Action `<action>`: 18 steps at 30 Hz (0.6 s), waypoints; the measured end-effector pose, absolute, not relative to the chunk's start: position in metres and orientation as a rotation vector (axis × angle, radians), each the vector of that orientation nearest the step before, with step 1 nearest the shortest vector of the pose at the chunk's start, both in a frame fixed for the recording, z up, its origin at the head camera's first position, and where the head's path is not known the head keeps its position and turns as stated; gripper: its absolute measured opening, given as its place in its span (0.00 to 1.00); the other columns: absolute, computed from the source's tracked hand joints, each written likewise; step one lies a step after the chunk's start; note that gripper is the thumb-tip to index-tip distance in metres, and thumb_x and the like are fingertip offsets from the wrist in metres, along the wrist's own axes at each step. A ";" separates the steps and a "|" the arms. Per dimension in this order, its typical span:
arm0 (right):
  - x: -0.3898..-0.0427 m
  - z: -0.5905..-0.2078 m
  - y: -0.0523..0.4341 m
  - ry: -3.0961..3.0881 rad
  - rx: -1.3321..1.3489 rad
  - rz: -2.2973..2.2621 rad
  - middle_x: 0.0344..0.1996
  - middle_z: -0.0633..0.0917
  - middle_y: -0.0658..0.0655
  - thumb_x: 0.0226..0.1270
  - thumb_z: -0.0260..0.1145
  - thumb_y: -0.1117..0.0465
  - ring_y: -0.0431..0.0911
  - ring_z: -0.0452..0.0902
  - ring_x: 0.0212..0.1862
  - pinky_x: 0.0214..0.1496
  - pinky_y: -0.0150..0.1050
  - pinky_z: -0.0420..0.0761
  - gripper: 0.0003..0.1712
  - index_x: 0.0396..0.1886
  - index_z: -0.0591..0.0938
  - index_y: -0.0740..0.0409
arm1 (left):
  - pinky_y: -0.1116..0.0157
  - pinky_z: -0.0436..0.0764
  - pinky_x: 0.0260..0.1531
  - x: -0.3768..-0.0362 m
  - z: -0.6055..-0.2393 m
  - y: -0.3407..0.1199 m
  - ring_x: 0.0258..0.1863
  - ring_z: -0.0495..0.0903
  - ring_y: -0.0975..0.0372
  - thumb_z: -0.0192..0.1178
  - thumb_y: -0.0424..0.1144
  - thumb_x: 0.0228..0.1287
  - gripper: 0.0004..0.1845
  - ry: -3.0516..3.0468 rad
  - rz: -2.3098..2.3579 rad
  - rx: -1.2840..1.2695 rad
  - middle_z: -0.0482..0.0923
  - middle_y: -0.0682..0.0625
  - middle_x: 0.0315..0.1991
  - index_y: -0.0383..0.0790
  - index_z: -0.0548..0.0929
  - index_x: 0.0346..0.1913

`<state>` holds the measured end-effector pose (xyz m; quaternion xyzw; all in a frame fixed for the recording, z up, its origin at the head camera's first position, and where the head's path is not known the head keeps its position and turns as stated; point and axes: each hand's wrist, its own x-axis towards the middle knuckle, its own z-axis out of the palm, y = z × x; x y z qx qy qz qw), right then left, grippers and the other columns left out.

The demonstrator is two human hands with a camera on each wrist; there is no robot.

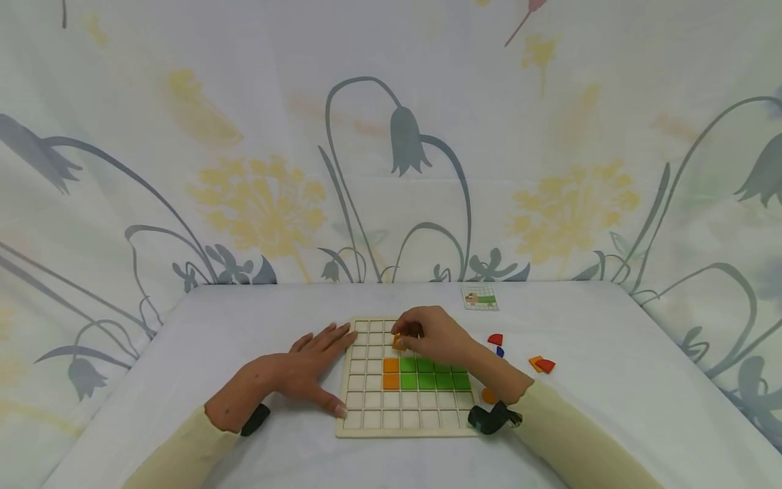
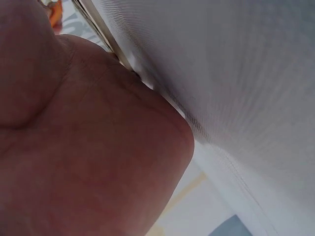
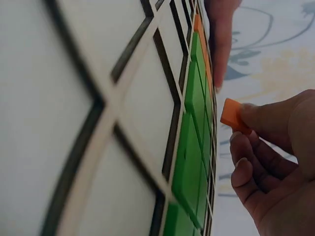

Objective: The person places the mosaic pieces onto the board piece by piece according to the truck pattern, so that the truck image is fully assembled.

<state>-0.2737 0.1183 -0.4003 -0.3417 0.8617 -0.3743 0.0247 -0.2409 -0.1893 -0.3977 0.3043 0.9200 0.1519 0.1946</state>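
table: white cloth-covered table [image 1: 244, 319] with a flower-printed curtain behind it; the wooden grid board [image 1: 366, 415] lies near the front edge, in the middle
grid board: shallow square cells; two rows of green tiles [image 1: 435, 375] fill its right-centre, with two orange tiles [image 1: 391, 373] stacked at their left end; the cells around that block are bare
left hand: left hand [image 1: 305, 370] lies flat on the table with fingers straight and spread, fingertips and thumb touching the board's left rim, gripping nothing
right hand: right hand [image 1: 436, 337] reaches over the board's upper half, fingers curled, pinching a small orange tile [image 3: 234, 116] between thumb and fingertips
orange tile: held just above the board, over the cells directly above the orange column, apart from the surface in the right wrist view
loose pieces: red, blue and orange pieces [image 1: 542, 365] lie right of the board; a small pattern card [image 1: 480, 297] lies beyond its far right corner
risk: my reading is that the tile is held tilted, so it could catch on a cell's thin divider and sit crooked, or slip from the fingertips; the right sleeve passes low over the green rows and could drag them out
room: open cells lie left of and above the coloured block; the approach from above is free, and bare cloth surrounds the board on the left and front
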 end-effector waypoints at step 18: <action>-0.276 -0.403 0.102 2.680 -0.943 -1.146 0.32 0.87 0.47 0.72 0.73 0.67 0.37 0.80 0.34 0.43 0.35 0.82 0.02 0.38 0.87 0.57 | 0.38 0.41 0.81 -0.241 -0.396 -0.188 0.87 0.34 0.46 0.75 0.70 0.56 0.70 2.578 0.424 0.856 0.35 0.45 0.88 0.45 0.44 0.88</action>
